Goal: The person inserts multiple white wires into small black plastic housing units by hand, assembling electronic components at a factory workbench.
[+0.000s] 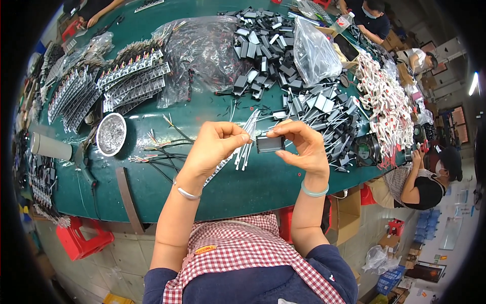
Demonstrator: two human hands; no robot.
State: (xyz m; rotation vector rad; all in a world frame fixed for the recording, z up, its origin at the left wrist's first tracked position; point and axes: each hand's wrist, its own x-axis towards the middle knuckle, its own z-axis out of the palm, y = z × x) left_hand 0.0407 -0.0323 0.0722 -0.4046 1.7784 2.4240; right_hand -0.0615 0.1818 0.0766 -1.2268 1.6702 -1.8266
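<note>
Between the thumb and fingers of my right hand is a small black rectangular plastic case, held above the green table. My left hand is just left of the case, its thumb and forefinger pinched together. Whatever those fingertips hold, if anything, is too small to make out. Thin white strips lie on the table behind and below the left fingertips. Black cables with stripped, coloured wire ends spread out left of this hand.
Black cases are heaped at the back, beside clear plastic bags. White-wired parts pile up at right. Circuit-board strips, a white bowl and a corded tool occupy the left. A co-worker sits at right.
</note>
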